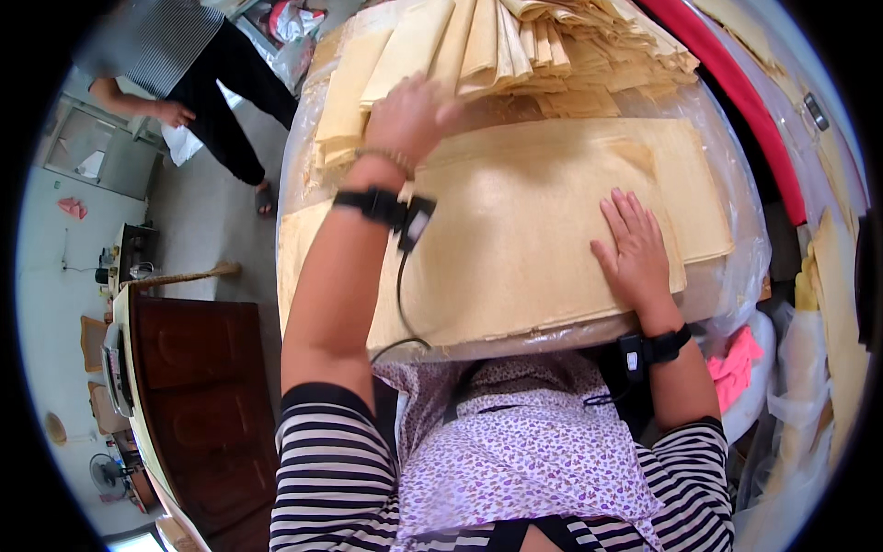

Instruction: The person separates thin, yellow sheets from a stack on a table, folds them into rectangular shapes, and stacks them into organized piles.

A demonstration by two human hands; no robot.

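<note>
A broad pale-yellow thin sheet (515, 244) lies flat in front of me on a stack of similar sheets. My right hand (635, 248) rests flat on its right part, fingers stretched out and nothing in them. My left hand (409, 120) is farther away, at the near left end of a pile of folded yellowish sheets (483, 41). Motion blurs its fingers, so whether it grips a sheet cannot be made out. A beaded bracelet (386, 158) circles the left wrist, and a black strapped device with a cable sits on each forearm.
Clear plastic (750, 244) covers the worktable around the sheets. A red padded edge (736, 83) runs along the far right. Left of the table, a person in dark trousers (216, 87) stands on the grey floor, and a dark wooden cabinet (198, 396) is nearer me.
</note>
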